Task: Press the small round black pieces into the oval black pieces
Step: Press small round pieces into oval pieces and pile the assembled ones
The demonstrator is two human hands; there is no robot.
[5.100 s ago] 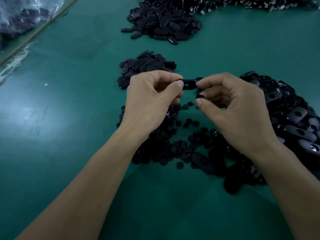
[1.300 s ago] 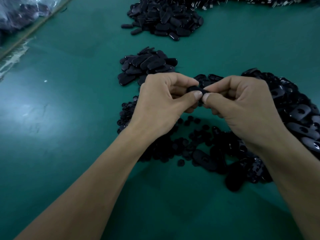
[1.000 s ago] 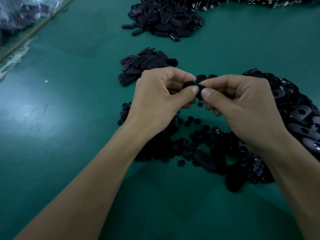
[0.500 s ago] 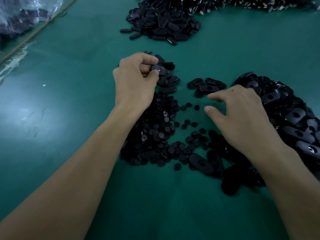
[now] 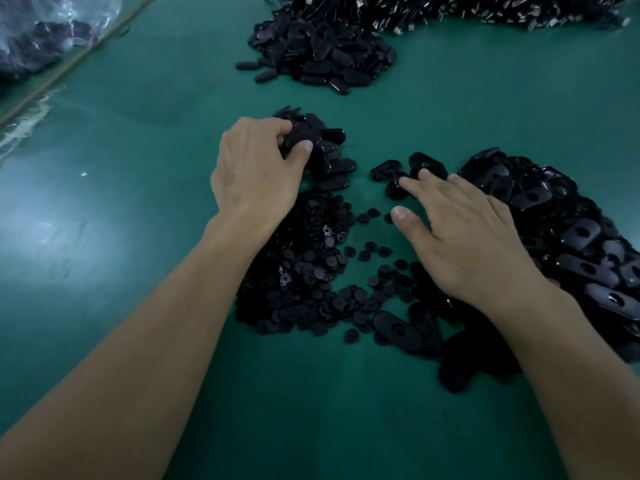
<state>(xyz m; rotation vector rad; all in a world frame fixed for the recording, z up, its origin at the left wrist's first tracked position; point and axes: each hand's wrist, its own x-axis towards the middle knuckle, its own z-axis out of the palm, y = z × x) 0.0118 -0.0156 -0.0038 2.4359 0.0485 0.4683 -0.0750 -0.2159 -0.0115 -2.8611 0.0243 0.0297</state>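
1. Green matting (image 5: 138, 140) covers the bench. The left hand (image 5: 256, 168) curls over a small stack of oval pieces (image 5: 334, 161), thumb and fingers pinching one oval piece (image 5: 298, 136) at its top.
2. The right hand (image 5: 464, 230) is spread, fingers straight, and holds nothing. Its fingertips (image 5: 408, 185) touch the loose oval pieces (image 5: 427, 164) lying between the stack and the big heap of holed oval pieces (image 5: 554, 216).
3. Small round pieces (image 5: 304, 268) lie piled and scattered just beneath both hands.
4. The step looks like parting with one piece and fetching the next. To do it well, let go gently so the stack does not topple. Take a single loose oval, hole side up, so that a round piece can be pressed in squarely.
5. The pinched piece is mostly hidden, so its axis cannot be told. The loose ovals lie flat, their long axes slanting across the matting. The nearest oval (image 5: 398, 329) lies hole up, its long axis running from far left to near right
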